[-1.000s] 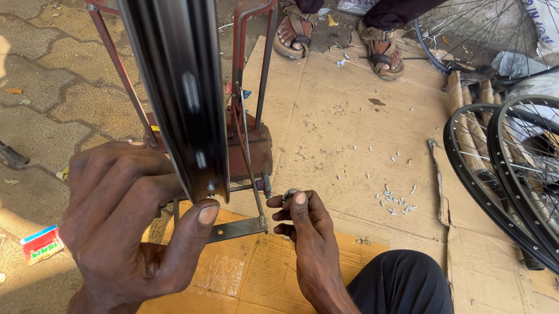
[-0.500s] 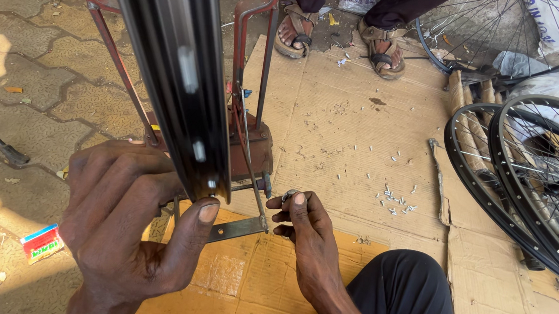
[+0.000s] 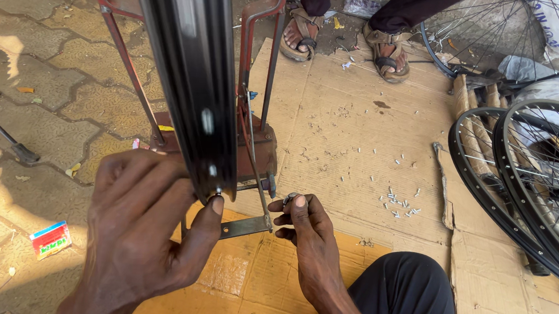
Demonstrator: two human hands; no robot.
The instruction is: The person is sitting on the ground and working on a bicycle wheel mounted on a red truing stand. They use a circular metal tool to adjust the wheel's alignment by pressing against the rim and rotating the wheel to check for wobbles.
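Observation:
A black bicycle wheel rim (image 3: pixel 189 77) stands upright in a red metal stand (image 3: pixel 254 142). My left hand (image 3: pixel 144 233) wraps around the rim's lower part, thumb pressing a small nipple at the rim's bottom. My right hand (image 3: pixel 306 235) is just right of it, thumb and fingers pinched on a small metal piece near the stand's base bracket (image 3: pixel 244 227). My black-trousered knee (image 3: pixel 402 293) is at the bottom right.
Brown cardboard sheets (image 3: pixel 361 130) cover the ground, with several small silver nipples (image 3: pixel 399 203) scattered on them. Finished spoked wheels (image 3: pixel 530 177) lean at right. Another person's sandalled feet (image 3: pixel 342 39) rest at the top. Paving stones lie to the left, with a small coloured packet (image 3: pixel 50 239).
Both hands stay almost in place. My left thumb has shifted slightly on the rim's bottom; my right fingers keep working the small piece.

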